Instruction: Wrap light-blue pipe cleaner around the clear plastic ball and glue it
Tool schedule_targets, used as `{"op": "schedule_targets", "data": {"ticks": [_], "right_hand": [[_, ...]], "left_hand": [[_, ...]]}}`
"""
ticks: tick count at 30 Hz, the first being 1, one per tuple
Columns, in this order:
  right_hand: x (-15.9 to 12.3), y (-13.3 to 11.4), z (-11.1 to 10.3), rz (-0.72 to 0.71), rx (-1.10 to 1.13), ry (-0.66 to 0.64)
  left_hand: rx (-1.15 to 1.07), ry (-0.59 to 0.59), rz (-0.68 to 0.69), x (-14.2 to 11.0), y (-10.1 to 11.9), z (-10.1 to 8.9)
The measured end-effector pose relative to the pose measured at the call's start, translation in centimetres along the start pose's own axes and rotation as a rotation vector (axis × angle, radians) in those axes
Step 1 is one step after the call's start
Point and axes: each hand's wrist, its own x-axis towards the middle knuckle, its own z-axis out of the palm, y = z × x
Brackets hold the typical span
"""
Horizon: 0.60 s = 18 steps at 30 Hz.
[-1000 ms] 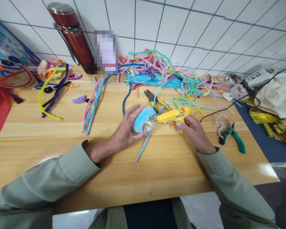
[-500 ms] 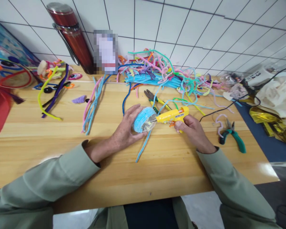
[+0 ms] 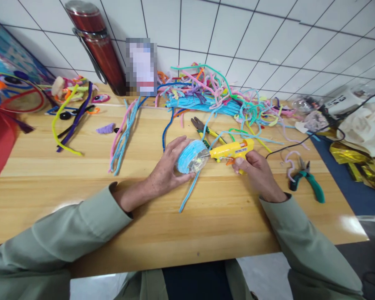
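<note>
My left hand [image 3: 167,171] is closed around a rounded clear plastic piece [image 3: 190,157] whose left part is wrapped in blue pipe cleaner. A loose light-blue pipe cleaner end [image 3: 189,193] trails from it toward the table's front. In my right hand [image 3: 253,171] is a yellow hot glue gun [image 3: 233,150], gripped by its handle, a finger near the orange trigger. Its metal nozzle points left, at the bare clear side of the piece. Whether the tip touches the plastic I cannot tell. Just behind lie pliers with yellow-green handles [image 3: 203,127], partly hidden by the glue gun.
Tangled pipe cleaners [image 3: 206,96] line the tiled wall, beside a red thermos [image 3: 96,50] and a blurred upright panel [image 3: 142,68]. Teal-handled pliers [image 3: 312,185] lie right, near the black cord [image 3: 287,146]. Pink and blue pipe cleaners [image 3: 125,137] and a purple cone [image 3: 105,128] lie left.
The glue gun's nozzle has drawn back slightly to the right from the clear plastic. My left hand keeps its hold on the piece. The whole view has shifted a little.
</note>
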Motion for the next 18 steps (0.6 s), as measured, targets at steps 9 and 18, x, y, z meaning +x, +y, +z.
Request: {"op": "schedule_targets", "data": {"ticks": [9,18], "right_hand": [[-0.15,-0.07,0.2,0.003,-0.038,-0.009],[-0.05,-0.01,0.18,-0.008,-0.016,0.002]], "left_hand": [[-0.003,0.01,0.002,-0.07,-0.1,0.1],[-0.002,0.001,0.019,0.02,-0.09,-0.02]]}}
